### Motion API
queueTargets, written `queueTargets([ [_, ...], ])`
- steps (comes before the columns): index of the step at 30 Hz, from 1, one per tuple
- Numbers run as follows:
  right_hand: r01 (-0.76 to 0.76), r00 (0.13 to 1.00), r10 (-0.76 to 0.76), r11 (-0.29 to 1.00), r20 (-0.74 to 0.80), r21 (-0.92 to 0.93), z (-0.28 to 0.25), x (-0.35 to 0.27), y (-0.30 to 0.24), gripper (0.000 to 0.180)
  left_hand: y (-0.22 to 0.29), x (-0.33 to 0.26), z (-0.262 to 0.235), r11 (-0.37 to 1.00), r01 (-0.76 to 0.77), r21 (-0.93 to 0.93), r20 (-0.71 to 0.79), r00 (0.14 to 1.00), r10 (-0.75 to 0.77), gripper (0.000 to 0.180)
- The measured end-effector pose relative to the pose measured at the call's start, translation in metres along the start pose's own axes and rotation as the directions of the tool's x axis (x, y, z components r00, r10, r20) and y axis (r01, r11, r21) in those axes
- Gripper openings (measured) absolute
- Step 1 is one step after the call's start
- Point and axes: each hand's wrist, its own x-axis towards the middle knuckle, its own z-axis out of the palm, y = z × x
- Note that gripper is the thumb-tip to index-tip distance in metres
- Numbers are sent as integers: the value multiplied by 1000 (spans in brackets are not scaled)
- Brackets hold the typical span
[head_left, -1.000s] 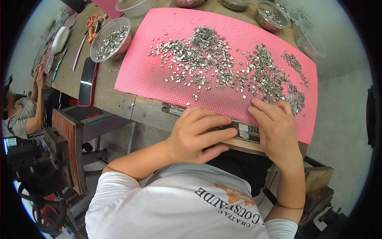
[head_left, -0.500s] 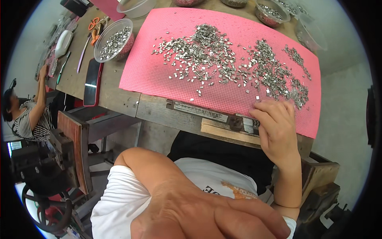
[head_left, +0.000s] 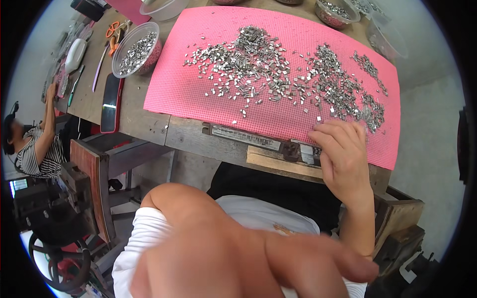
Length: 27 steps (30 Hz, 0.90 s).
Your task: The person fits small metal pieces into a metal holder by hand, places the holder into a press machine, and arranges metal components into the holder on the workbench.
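My left hand (head_left: 238, 263) is large and blurred close to the camera, above my lap, with the forearm bent back toward me; motion smears its fingers and I see nothing held. At the near right edge of the pink textured mat (head_left: 189, 94), my right hand (head_left: 343, 154) rests with bent, slightly parted fingers and nothing visible in them. Just beyond its fingertips lies a spread of small silver metal pieces (head_left: 338, 94). A bigger heap of them (head_left: 253, 59) covers the mat's middle left. By the thumb, a metal strip fixture (head_left: 248, 138) runs along the bench edge.
A clear tub of silver pieces (head_left: 136, 49) stands left of the mat, near a red-edged phone (head_left: 112, 102), orange-handled scissors (head_left: 113, 30) and a toothbrush (head_left: 75, 87). More tubs (head_left: 338, 12) line the far side. Another person (head_left: 37, 144) sits far left.
My left hand has come nearer the camera and blurred. The right hand stays at the mat's edge. The whole view has shifted slightly.
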Motion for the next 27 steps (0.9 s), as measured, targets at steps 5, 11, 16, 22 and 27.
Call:
queueTargets([
  [5, 19, 991, -26, 998, -131, -55, 4, 18, 15, 26, 53, 29, -44, 765, 421, 488, -200, 907, -371, 55],
  [11, 106, 987, -119, 987, -109, -120, 15, 53, 29, 15, 62, 50, -103, -226, -18, 974, -88, 888, -452, 24],
  [16, 173, 977, -187, 976, -104, -131, 28, 71, 33, 11, 53, 50, -133, -502, -355, 788, 42, 845, -532, 12],
  [22, 173, 980, -183, 977, -74, -123, 37, 78, 28, 11, 56, 47, -141, -639, -490, 593, 68, 821, -567, 6],
  [27, 109, 989, -117, 990, -95, -92, 40, 75, 20, 12, 61, 51, -137, -629, -505, 591, 49, 801, -597, 9],
])
